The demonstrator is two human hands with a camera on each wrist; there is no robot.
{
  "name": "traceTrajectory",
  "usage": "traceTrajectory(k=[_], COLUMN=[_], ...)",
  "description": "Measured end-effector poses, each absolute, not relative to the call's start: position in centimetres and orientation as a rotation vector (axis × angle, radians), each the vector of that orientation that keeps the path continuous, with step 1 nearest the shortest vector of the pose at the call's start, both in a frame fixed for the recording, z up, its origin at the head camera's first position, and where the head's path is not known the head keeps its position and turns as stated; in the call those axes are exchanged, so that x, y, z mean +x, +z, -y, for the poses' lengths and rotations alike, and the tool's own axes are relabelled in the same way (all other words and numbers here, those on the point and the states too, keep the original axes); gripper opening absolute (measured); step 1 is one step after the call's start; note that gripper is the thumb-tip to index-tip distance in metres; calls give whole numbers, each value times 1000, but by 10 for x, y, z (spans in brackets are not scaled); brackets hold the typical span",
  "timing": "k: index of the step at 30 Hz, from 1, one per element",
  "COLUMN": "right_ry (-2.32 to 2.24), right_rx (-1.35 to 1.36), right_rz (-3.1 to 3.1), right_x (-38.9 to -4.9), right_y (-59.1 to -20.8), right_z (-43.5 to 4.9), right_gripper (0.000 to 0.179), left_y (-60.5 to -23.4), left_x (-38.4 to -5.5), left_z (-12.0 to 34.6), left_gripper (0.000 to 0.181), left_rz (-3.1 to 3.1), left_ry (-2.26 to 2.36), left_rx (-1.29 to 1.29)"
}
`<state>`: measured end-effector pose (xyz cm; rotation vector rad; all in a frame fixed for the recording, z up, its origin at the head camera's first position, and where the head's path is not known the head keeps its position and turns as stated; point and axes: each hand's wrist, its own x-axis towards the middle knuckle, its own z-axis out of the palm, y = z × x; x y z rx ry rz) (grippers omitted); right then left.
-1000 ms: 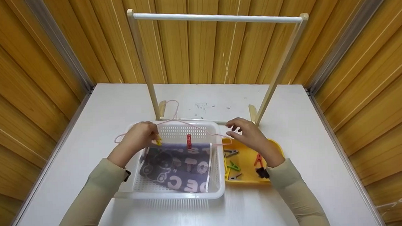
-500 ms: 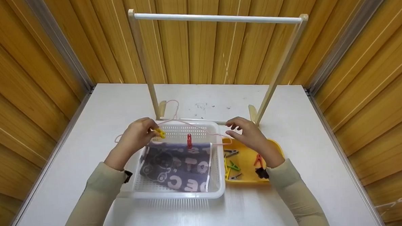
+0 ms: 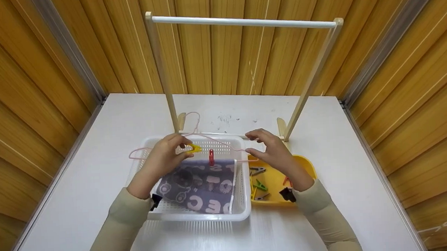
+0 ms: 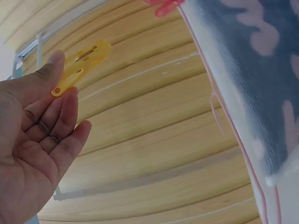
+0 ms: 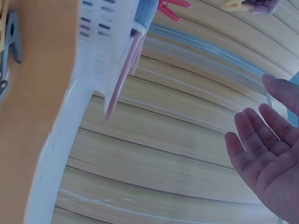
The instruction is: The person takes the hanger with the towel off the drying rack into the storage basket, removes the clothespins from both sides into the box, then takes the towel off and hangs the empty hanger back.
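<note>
Between thumb and fingers my left hand (image 3: 165,153) pinches a yellow clothespin (image 3: 195,148), held above the cloth's top edge and apart from it. The left wrist view shows that clothespin (image 4: 83,65) gripped at one end. A dark purple cloth with pale letters (image 3: 203,188) lies in the white basket (image 3: 197,218). A red clothespin (image 3: 211,157) sits on its top edge, at the lower bar of a pink hanger (image 3: 219,141) lying across the basket. My right hand (image 3: 273,150), fingers loosely bent and holding nothing, hovers by the hanger's right end.
Right of the basket stands a yellow tray (image 3: 309,165) with several clothespins, among them a green one (image 3: 261,185) and a grey one (image 3: 257,170). Behind rises a wooden rack with a white top rod (image 3: 241,22). Wood-patterned walls enclose the white table (image 3: 361,164).
My left hand has lifted the yellow clothespin off the cloth's left top edge and moved it up and right. The right hand has shifted slightly left.
</note>
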<state>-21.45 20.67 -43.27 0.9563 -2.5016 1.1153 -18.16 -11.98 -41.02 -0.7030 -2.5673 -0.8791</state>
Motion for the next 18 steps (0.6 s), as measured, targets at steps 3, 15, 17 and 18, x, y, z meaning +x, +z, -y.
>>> traceTrajectory(k=[3, 15, 17, 18], right_ry=[1113, 1016, 1019, 1022], right_rx=[991, 1186, 1198, 1201], right_rz=[2490, 2317, 2282, 2266], right_x=[-210, -201, -201, -201], right_y=[-429, -427, -428, -429], right_z=[-202, -173, -168, -166], right_gripper=[50, 59, 55, 53], left_y=[-411, -408, -407, -407], left_x=[-179, -171, -171, -171], left_z=[109, 75, 70, 68], left_gripper=[26, 35, 36, 36], left_rz=[2517, 2518, 2516, 2508], left_ry=[-881, -954, -966, -971], left_rx=[-766, -825, -836, -848])
